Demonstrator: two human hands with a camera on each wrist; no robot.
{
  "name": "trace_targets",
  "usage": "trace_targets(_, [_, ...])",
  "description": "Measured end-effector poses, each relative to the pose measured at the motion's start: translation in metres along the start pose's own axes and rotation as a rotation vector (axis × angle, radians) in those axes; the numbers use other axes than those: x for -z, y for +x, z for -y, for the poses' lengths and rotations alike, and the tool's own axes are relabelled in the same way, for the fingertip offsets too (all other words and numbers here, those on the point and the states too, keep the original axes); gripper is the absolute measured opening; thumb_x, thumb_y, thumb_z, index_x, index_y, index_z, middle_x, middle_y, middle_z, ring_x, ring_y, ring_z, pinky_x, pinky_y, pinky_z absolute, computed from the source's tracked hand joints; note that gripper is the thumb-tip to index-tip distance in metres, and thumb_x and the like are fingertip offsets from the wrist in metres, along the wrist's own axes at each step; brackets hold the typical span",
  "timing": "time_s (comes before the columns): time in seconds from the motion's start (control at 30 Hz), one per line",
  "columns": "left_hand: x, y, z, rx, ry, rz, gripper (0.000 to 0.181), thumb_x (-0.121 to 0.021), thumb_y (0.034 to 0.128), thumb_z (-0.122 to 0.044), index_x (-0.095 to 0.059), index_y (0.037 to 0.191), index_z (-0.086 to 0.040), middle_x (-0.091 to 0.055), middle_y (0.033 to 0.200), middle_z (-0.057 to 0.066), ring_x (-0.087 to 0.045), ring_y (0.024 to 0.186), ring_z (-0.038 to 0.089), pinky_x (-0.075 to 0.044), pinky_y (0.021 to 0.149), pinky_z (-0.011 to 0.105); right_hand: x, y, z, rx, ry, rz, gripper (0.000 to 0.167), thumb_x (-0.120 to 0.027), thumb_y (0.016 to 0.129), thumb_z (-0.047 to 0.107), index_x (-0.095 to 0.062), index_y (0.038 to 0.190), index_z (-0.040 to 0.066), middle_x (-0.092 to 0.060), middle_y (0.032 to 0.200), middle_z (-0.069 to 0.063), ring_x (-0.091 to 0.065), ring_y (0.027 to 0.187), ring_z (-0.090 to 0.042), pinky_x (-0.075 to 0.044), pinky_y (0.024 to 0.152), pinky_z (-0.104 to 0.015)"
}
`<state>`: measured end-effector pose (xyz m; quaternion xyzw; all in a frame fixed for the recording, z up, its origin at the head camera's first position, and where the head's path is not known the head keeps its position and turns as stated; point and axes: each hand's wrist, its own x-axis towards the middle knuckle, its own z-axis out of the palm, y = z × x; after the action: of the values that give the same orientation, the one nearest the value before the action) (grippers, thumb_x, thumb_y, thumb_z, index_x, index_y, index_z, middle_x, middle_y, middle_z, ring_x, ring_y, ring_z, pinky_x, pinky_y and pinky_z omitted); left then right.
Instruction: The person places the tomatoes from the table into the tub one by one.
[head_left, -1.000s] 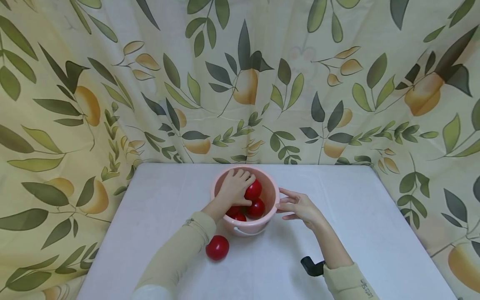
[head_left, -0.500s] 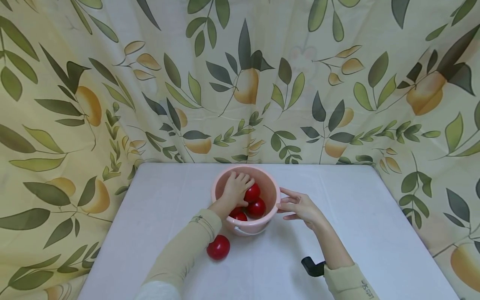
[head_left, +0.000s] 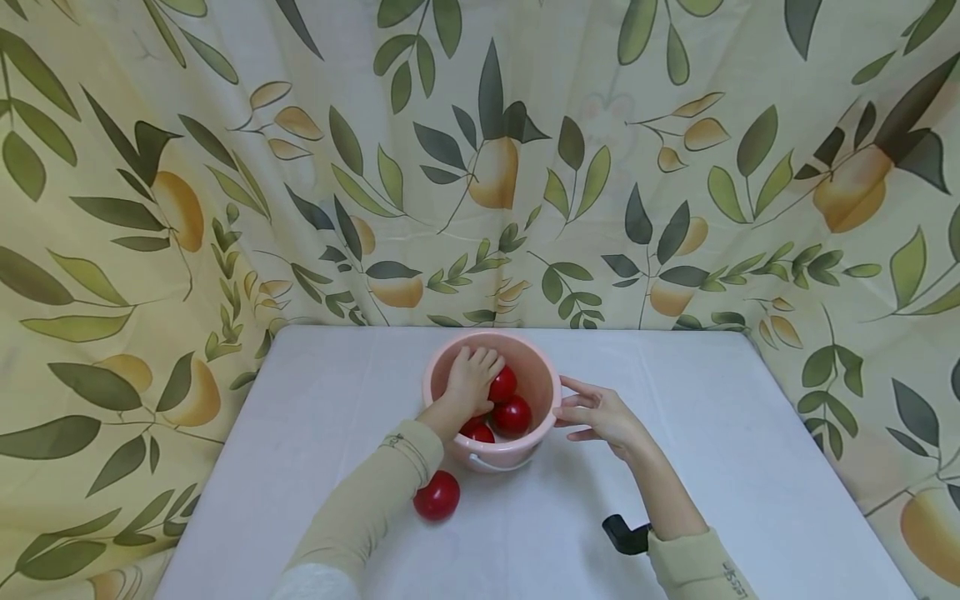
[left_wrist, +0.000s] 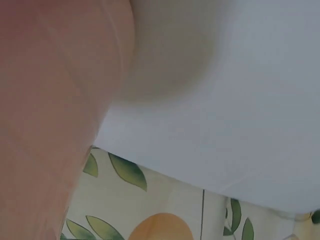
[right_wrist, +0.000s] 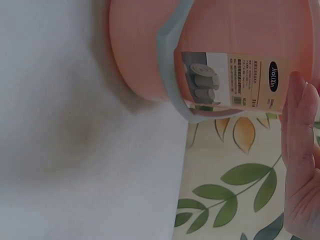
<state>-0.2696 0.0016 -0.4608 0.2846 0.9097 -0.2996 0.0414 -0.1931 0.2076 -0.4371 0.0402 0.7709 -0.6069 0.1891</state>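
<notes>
A pink bucket (head_left: pixel 543 375) stands near the back middle of the table, several shiny red apples in it. Inside it, my left hand (head_left: pixel 471 383) curls its fingers over one red apple (head_left: pixel 503 383), whose left part is hidden by the hand. Another apple (head_left: pixel 512 416) lies just below that one in the head view. My right hand (head_left: pixel 600 417) touches the bucket's right side with its fingers extended; the right wrist view shows its fingers (right_wrist: pixel 304 120) beside the bucket's printed label (right_wrist: pixel 250 80). Outside, one apple (head_left: pixel 437 497) sits near my left sleeve.
The table (head_left: pixel 360 367) has a white cover. A pale bucket handle (head_left: pixel 498 465) hangs down at the front. A black device (head_left: pixel 626 533) sticks out from my right wrist. Behind the table hangs a curtain (head_left: pixel 495 250) with leaves and fruit printed on it.
My left hand and the apple under it have moved slightly lower in the bucket. The right hand stays at the bucket's side, and the outside apple has not visibly moved on the table.
</notes>
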Motion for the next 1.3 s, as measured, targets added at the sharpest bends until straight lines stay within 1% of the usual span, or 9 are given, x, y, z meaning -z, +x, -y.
trace_targets(0.13, [0.002, -0.003, 0.004, 0.016, -0.174, -0.106, 0.083, -0.054, 0.0785, -0.06, -0.021, 0.144, -0.021, -0.029, 0.144, 0.002, -0.026, 0.129, 0.022, -0.03, 0.105, 0.043, 0.001, 0.0, -0.001, -0.006, -0.005, -0.01, 0.071, -0.071, 0.08, 0.023, -0.036, 0.14, 0.009, -0.063, 0.108, -0.017, -0.067, 0.087, -0.023, -0.056, 0.07, -0.037])
trace_targets(0.3, [0.006, -0.017, 0.012, 0.08, -0.457, -0.39, 0.075, -0.062, 0.0739, -0.052, -0.033, 0.136, -0.023, -0.041, 0.133, 0.002, -0.035, 0.122, 0.022, -0.035, 0.1, 0.046, 0.0, 0.0, -0.002, -0.007, -0.016, -0.022, 0.069, -0.069, 0.081, 0.023, -0.036, 0.14, 0.01, -0.063, 0.11, -0.017, -0.067, 0.088, -0.024, -0.056, 0.072, -0.038])
trace_targets(0.4, [0.008, -0.031, 0.014, 0.096, -0.484, -0.501, 0.073, -0.062, 0.0737, -0.052, -0.035, 0.135, -0.022, -0.043, 0.131, 0.002, -0.036, 0.121, 0.022, -0.036, 0.097, 0.046, -0.001, -0.001, -0.001, 0.002, -0.018, -0.019, 0.069, -0.069, 0.081, 0.023, -0.036, 0.141, 0.009, -0.063, 0.11, -0.017, -0.067, 0.088, -0.023, -0.056, 0.071, -0.037])
trace_targets(0.57, [0.005, -0.061, 0.011, 0.119, -0.52, -0.583, 0.073, -0.059, 0.0747, -0.055, -0.038, 0.136, -0.021, -0.041, 0.135, 0.003, -0.032, 0.125, 0.022, -0.034, 0.099, 0.046, 0.0, -0.001, -0.001, 0.023, -0.031, -0.002, 0.071, -0.068, 0.082, 0.023, -0.033, 0.141, 0.006, -0.065, 0.107, -0.014, -0.067, 0.086, -0.022, -0.056, 0.07, -0.037])
trace_targets(0.87, [-0.033, -0.12, 0.001, 0.134, -0.602, -0.754, 0.067, -0.062, 0.0715, -0.052, -0.049, 0.126, -0.015, -0.049, 0.125, 0.007, -0.043, 0.113, 0.023, -0.039, 0.092, 0.046, -0.001, 0.001, 0.0, -0.007, -0.022, -0.018, 0.07, -0.07, 0.08, 0.022, -0.036, 0.141, 0.009, -0.063, 0.108, -0.017, -0.067, 0.087, -0.023, -0.056, 0.07, -0.036])
trace_targets(1.07, [-0.071, -0.145, -0.018, 0.117, -0.687, -0.898, 0.074, -0.073, 0.0612, -0.046, -0.047, 0.121, -0.011, -0.048, 0.119, 0.007, -0.044, 0.107, 0.021, -0.043, 0.084, 0.041, 0.0, -0.001, 0.001, -0.003, -0.027, -0.018, 0.07, -0.069, 0.081, 0.021, -0.035, 0.141, 0.009, -0.064, 0.108, -0.016, -0.067, 0.087, -0.023, -0.056, 0.071, -0.037])
trace_targets(1.17, [-0.089, -0.151, -0.031, 0.129, -0.701, -0.879, 0.076, -0.076, 0.0573, -0.046, -0.046, 0.118, -0.011, -0.047, 0.118, 0.007, -0.044, 0.107, 0.021, -0.045, 0.083, 0.041, 0.001, -0.001, 0.002, 0.006, -0.028, -0.008, 0.07, -0.069, 0.082, 0.022, -0.034, 0.141, 0.008, -0.063, 0.109, -0.017, -0.067, 0.088, -0.023, -0.056, 0.071, -0.038])
trace_targets(1.23, [-0.1, -0.154, -0.04, 0.149, -0.679, -0.796, 0.075, -0.074, 0.0592, -0.049, -0.047, 0.117, -0.01, -0.048, 0.117, 0.007, -0.045, 0.107, 0.022, -0.045, 0.084, 0.043, 0.001, -0.001, 0.002, 0.007, -0.024, -0.008, 0.07, -0.069, 0.082, 0.022, -0.034, 0.141, 0.007, -0.063, 0.109, -0.017, -0.067, 0.087, -0.024, -0.056, 0.072, -0.04])
trace_targets(1.3, [-0.108, -0.156, -0.046, 0.167, -0.644, -0.666, 0.076, -0.07, 0.0624, -0.055, -0.048, 0.12, -0.01, -0.05, 0.118, 0.007, -0.045, 0.108, 0.023, -0.044, 0.085, 0.044, 0.001, -0.001, 0.002, 0.008, -0.021, -0.004, 0.069, -0.068, 0.083, 0.021, -0.034, 0.141, 0.007, -0.063, 0.109, -0.018, -0.067, 0.088, -0.024, -0.056, 0.072, -0.04])
